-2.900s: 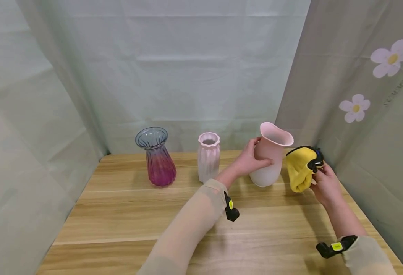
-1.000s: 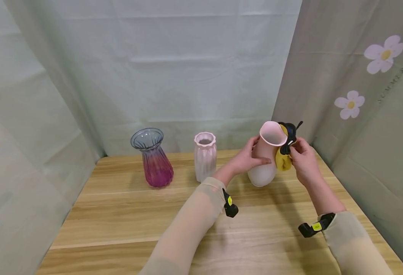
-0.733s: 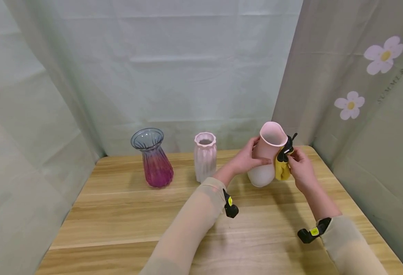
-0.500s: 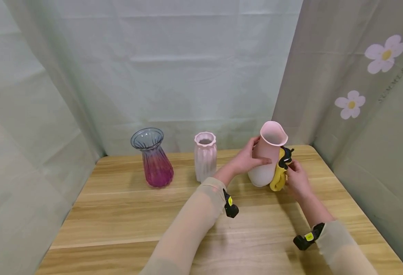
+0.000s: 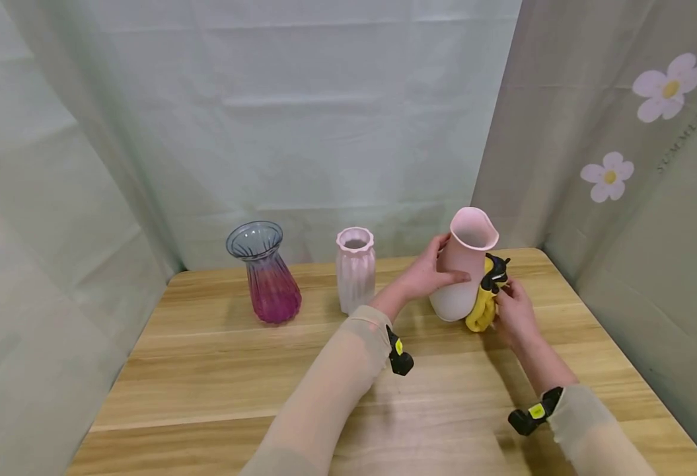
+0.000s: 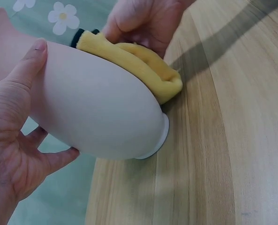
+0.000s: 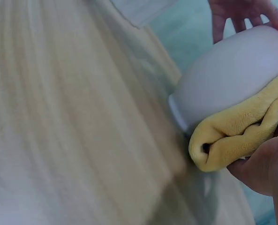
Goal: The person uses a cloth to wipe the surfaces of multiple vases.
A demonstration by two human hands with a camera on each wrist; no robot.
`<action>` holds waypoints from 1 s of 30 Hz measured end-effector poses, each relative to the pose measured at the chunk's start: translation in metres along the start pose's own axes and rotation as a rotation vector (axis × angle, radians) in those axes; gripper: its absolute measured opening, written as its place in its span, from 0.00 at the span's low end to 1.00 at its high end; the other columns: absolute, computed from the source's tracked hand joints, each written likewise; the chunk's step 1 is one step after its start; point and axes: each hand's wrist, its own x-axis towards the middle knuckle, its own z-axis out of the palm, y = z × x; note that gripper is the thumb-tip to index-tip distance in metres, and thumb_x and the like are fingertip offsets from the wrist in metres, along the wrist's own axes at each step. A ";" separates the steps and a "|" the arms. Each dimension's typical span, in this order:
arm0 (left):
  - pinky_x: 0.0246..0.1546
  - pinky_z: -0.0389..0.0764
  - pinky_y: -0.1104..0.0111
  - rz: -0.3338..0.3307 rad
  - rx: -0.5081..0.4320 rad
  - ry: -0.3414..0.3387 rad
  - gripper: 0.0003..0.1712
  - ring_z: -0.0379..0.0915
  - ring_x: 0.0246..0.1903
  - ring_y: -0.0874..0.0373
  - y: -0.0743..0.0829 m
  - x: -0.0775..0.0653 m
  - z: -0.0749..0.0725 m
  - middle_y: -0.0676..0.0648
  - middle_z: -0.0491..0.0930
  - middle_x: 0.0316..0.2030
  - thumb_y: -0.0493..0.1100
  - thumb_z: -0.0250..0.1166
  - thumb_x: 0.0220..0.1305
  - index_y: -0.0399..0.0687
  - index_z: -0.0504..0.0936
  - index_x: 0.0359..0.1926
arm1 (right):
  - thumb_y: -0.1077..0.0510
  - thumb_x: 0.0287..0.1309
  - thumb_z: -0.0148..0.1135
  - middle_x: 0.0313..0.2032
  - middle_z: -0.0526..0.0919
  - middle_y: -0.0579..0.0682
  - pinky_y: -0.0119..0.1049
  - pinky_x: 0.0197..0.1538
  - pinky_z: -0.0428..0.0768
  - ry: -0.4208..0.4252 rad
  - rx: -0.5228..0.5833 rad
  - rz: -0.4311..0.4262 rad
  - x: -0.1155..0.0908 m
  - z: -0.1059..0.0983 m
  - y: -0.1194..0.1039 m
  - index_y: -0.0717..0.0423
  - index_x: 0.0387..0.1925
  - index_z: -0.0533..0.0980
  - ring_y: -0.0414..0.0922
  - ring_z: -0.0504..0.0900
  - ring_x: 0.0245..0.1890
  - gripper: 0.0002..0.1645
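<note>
A pink-and-white vase with a wavy rim stands toward the right back of the table. My left hand grips it from the left side, thumb in front and fingers behind. Against the vase's right side lies a folded yellow cloth with black trim, low down near the foot. My right hand holds this cloth from its outer side, pressing it to the vase wall. In the right wrist view the cloth is bunched in thick folds. Some of the right fingers are hidden behind it.
A white ribbed vase with a scalloped rim stands just left of my left hand. Farther left is a blue-to-magenta glass vase. The wooden table meets curtains at the back and sides.
My right hand has brought the cloth leftward onto the vase, then slid it from near the rim down to the lower side. The left hand keeps its grip on the vase.
</note>
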 end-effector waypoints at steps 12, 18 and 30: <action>0.70 0.66 0.58 0.009 0.021 -0.003 0.56 0.60 0.71 0.54 -0.003 0.002 0.000 0.49 0.57 0.76 0.47 0.77 0.61 0.52 0.50 0.80 | 0.59 0.78 0.51 0.49 0.73 0.41 0.26 0.33 0.72 -0.017 -0.116 -0.229 -0.008 0.015 -0.057 0.41 0.50 0.71 0.37 0.72 0.46 0.08; 0.70 0.65 0.59 0.008 0.023 -0.011 0.57 0.58 0.72 0.56 -0.002 0.003 0.000 0.50 0.56 0.77 0.48 0.77 0.61 0.52 0.49 0.80 | 0.62 0.74 0.55 0.45 0.77 0.41 0.24 0.31 0.73 -0.081 -0.059 -0.288 -0.008 0.019 -0.075 0.44 0.48 0.74 0.35 0.76 0.37 0.09; 0.70 0.65 0.57 -0.013 0.032 -0.016 0.57 0.59 0.71 0.55 -0.001 0.002 0.000 0.50 0.56 0.76 0.49 0.77 0.61 0.53 0.49 0.80 | 0.59 0.75 0.55 0.41 0.77 0.39 0.25 0.36 0.78 -0.122 -0.198 -0.251 -0.002 0.009 -0.064 0.41 0.48 0.76 0.35 0.76 0.38 0.08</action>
